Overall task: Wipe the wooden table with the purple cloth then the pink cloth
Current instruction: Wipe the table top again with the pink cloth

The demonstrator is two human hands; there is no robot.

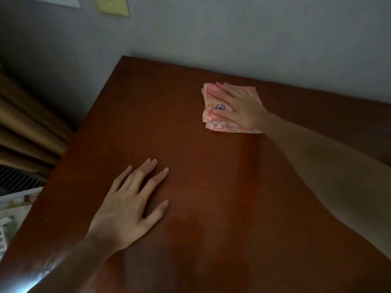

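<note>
Fingers (pixel 222 96) of the right hand (pixel 237 106) lay straight and flat, pressing down on the folded pink cloth (pixel 213 123) at the upper right of the frame, near the table's (pixel 211 208) far edge by the wall (pixel 232 39), while the left hand (pixel 129 204) rested spread and released on bare wood at lower centre, holding nothing. Judging by its layered, rumpled edges, the cloth looked soft and light, likely to bunch or unfold unless pressed from the middle. Open wood stretched toward the left and lower frame, with a curtain (pixel 25 127) just past the left edge; no purple cloth was visible.
</note>
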